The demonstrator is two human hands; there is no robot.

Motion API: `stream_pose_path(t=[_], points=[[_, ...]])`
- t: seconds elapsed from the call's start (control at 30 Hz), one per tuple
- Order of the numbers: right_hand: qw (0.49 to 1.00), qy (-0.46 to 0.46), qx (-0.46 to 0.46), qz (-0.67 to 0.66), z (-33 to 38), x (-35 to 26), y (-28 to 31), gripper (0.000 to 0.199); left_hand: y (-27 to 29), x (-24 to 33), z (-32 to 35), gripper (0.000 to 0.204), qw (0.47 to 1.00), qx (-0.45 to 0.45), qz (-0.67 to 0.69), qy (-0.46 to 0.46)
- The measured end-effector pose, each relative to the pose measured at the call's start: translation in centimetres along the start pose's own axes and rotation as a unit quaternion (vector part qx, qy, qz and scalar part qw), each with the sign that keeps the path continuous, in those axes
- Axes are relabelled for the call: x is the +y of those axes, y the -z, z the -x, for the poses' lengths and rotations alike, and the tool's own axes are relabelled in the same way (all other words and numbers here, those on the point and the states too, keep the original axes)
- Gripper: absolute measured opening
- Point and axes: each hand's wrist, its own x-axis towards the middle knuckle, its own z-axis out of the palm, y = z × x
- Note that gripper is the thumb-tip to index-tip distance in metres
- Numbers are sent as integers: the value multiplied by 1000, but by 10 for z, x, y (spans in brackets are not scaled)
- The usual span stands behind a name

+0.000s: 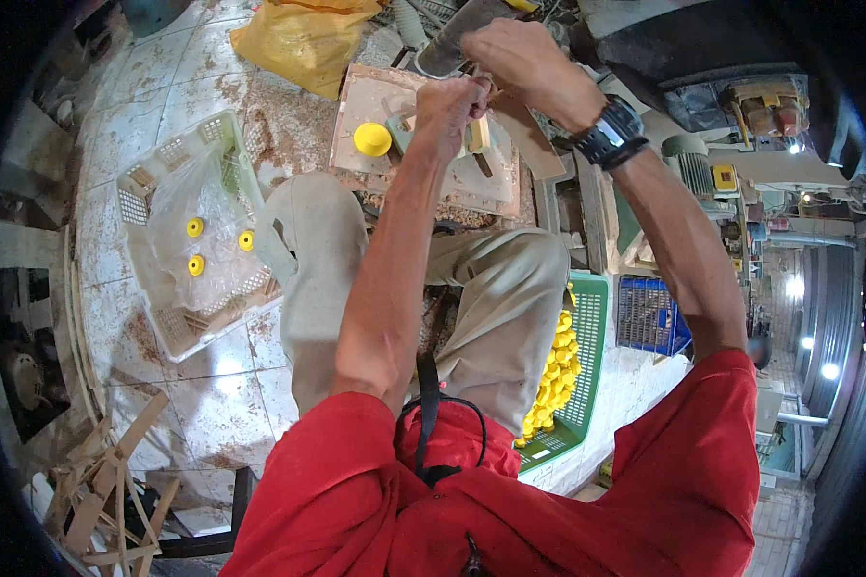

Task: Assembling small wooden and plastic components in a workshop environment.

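Dusty white floor tiles (226,413), littered with shavings, spread out below me in the head view, and a low, pale work board (375,96) lies under my fingers. My left hand (447,108) is over that board with its fingers curled in. My right hand (522,65) is bent beside it, a little farther right and beyond, with a dark wristwatch (613,135) on that wrist. Both sets of fingers come close together; how tightly they close, and what they have hold of, I cannot tell, since my own knuckles cover the spot.

Just on my side of the fingers is a yellowish piece (479,135) over the board; whether I touch it I cannot tell. A round yellow knob (371,139) sits on the board, left of my left fingers and apart from them. Beyond the fingers, a gray cylinder (447,48) comes near my knuckles, with a yellow sack (303,38) farther left.

Well left of my fingers and nearer my body, a pale crate (135,204) holds a clear plastic bag (178,197) and three small yellow parts (195,228). Behind my fingers, past my right knee, a green crate (587,337) holds many yellow pieces (553,380).
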Motion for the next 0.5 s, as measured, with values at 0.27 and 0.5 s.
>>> stream_pose_path(t=[0.27, 0.5], points=[[970, -167, -160, 69, 4, 0, -7, 30, -25, -14, 7, 11, 984, 138, -87, -74], [964, -198, -167, 64, 1, -5, -8, 47, -24, -14, 6, 14, 972, 174, -143, -70]])
